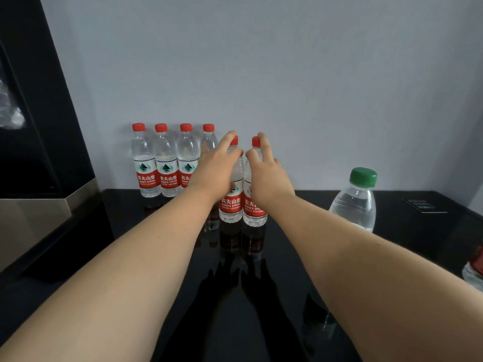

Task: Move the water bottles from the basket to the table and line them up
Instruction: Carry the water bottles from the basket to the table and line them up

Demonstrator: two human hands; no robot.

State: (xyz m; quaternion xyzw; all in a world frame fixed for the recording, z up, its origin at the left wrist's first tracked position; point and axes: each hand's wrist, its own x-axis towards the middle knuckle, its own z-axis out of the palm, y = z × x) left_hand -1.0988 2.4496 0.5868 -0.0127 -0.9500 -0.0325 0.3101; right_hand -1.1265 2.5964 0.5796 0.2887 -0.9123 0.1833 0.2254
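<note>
Four red-capped water bottles (166, 163) with red labels stand in a row against the wall on the glossy black table (300, 257). Two more of the same bottles stand side by side in front of the row's right end. My left hand (217, 171) wraps the upper part of the left front bottle (231, 205), its fingers reaching up to the cap. The right front bottle (254, 209) is gripped the same way by my right hand (266, 176). Both bottles rest upright on the table. No basket is in view.
A green-capped clear bottle (355, 202) stands to the right, near my right forearm. Part of another bottle (474, 273) shows at the right edge. A black cabinet and a metallic box (39, 212) border the left side. A small dark card (424, 205) lies at the back right.
</note>
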